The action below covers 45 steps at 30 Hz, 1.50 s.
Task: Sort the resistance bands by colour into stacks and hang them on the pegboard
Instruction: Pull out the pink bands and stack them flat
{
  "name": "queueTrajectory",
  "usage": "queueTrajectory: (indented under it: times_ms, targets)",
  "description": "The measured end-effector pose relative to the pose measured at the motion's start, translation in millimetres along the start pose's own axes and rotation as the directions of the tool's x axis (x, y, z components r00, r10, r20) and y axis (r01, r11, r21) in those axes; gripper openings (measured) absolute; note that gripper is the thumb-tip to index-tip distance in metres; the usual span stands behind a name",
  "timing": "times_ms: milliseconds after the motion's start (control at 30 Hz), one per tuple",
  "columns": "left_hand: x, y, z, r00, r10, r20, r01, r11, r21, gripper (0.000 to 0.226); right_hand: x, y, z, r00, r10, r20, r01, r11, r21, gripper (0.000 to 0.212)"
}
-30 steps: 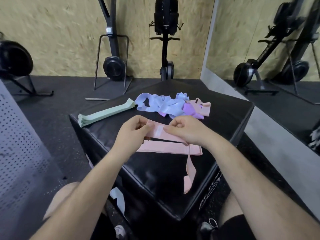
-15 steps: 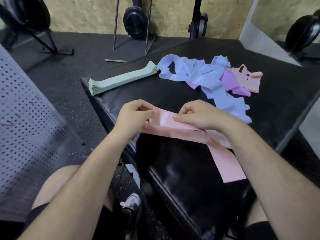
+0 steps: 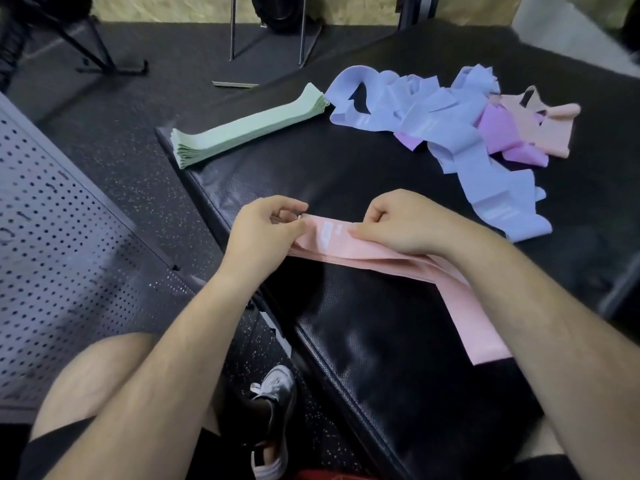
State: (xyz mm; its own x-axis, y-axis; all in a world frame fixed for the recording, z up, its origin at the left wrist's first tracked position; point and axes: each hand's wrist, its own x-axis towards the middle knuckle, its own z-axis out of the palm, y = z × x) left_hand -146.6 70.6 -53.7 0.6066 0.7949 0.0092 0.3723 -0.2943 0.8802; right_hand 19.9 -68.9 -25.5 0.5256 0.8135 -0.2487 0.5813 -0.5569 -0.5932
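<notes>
Head view. The worktop (image 3: 346, 174) is a black padded box on a speckled black rubber floor (image 3: 138, 140). A chipboard wall (image 3: 346, 8) and a metal machine frame (image 3: 266, 39) lie beyond the worktop's far edge. A grey perforated pegboard (image 3: 52, 237) sits to the worktop's left.

The pink band stack (image 3: 367, 252) lies at the worktop's near left edge.
- Left hand (image 3: 266, 230): fingers (image 3: 294, 206) curled, pinching the stack's left end.
- Right hand (image 3: 401, 223): fingers curled, thumb pressed on the stack's top.

One pink length trails towards the worktop's near edge under the right forearm.

A tidy green band stack (image 3: 249, 128) lies at the worktop's far left corner. Blue bands (image 3: 433, 119), a purple band (image 3: 498, 129) and peach bands (image 3: 550, 133) lie tangled on its far right part. A shoe (image 3: 273, 393) rests on the floor below the worktop's near left side.
</notes>
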Motion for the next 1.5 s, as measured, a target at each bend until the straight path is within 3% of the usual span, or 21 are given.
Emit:
queueTrajectory:
  times_ms: [167, 367, 467, 533, 633, 733, 967, 1133, 1267, 1500]
  targets:
    - [-1.3, 1.3, -0.9, 0.998, 0.060, -0.035, -0.056, 0.993, 0.107, 0.014, -3.2, 0.1, 9.1, 0.997, -0.004, -0.077, 0.005, 1.000, 0.005, 0.027]
    - [0.3, -8.9, 2.2, 0.979, 0.192, -0.065, -0.166, 0.942, 0.290, 0.015, -7.2, -10.1, 15.8, 0.990, 0.009, -0.137, -0.028, 0.990, -0.140, 0.025]
    - [-4.8, -11.8, 6.6, 0.891, 0.453, -0.016, -0.381, 0.767, 0.517, 0.023, -8.2, -10.6, 17.3, 0.989, 0.006, -0.146, -0.031, 0.985, -0.167, 0.024]
    - [-5.8, -11.8, 8.1, 0.816, 0.567, 0.113, -0.516, 0.624, 0.587, 0.032, -8.5, -10.4, 18.2, 0.989, -0.006, -0.151, -0.022, 0.983, -0.183, 0.024]
    - [-3.2, -13.9, 4.9, 0.773, 0.528, 0.351, -0.632, 0.595, 0.498, 0.044, -8.2, -11.5, 18.6, 0.987, -0.014, -0.161, -0.018, 0.980, -0.199, 0.024]
    - [2.0, -15.8, -1.0, 0.785, 0.412, 0.462, -0.596, 0.703, 0.387, 0.066, -8.6, -12.9, 17.6, 0.988, -0.007, -0.154, -0.023, 0.982, -0.189, 0.023]
    - [11.2, -20.4, -2.8, 0.774, 0.432, 0.462, -0.591, 0.754, 0.285, 0.067, -9.0, -14.1, 16.2, 0.991, 0.024, -0.133, -0.048, 0.983, -0.179, 0.028]
    - [1.5, -14.3, -3.6, 0.795, 0.448, 0.409, -0.598, 0.691, 0.406, 0.068, -11.0, -16.0, 18.9, 0.991, 0.033, -0.133, -0.057, 0.982, -0.180, 0.027]
    - [-15.3, -4.5, 20.0, 0.768, 0.526, 0.367, -0.640, 0.604, 0.475, 0.058, -11.0, -18.0, 18.7, 0.992, 0.023, -0.127, -0.051, 0.973, -0.223, 0.012]
    - [-17.3, -21.7, 38.7, 0.845, 0.379, 0.378, -0.534, 0.647, 0.544, 0.069, -18.6, -17.2, 2.8, 0.993, 0.041, -0.107, -0.054, 0.992, -0.112, 0.025]
